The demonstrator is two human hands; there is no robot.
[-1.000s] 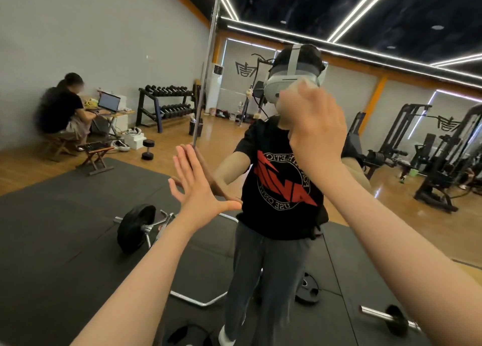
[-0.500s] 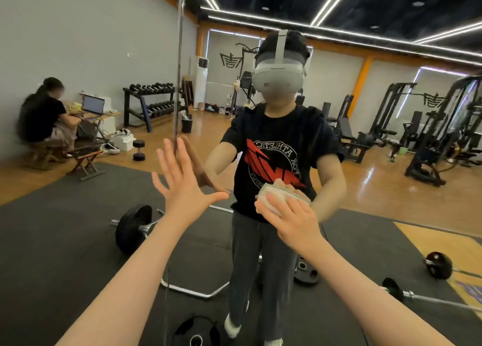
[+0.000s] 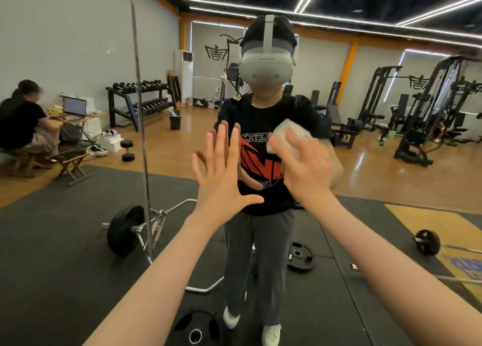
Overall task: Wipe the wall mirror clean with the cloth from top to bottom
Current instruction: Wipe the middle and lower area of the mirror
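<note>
White cloth (image 3: 288,139), blurred, pressed against the mirror (image 3: 391,189) under the right hand (image 3: 306,171), whose fingers lie over it and hold it to the glass. Left hand (image 3: 223,173) just left of the cloth, palm flat on the mirror, fingers straight and spread, holding nothing. Vertical seam (image 3: 140,126) in the glass runs well left of the left hand; open glass continues right of the cloth and below both hands. Versus 0.5 s ago: cloth and right hand sit higher and further right on the reflected shirt; left hand stays flat, now closer to the cloth.
</note>
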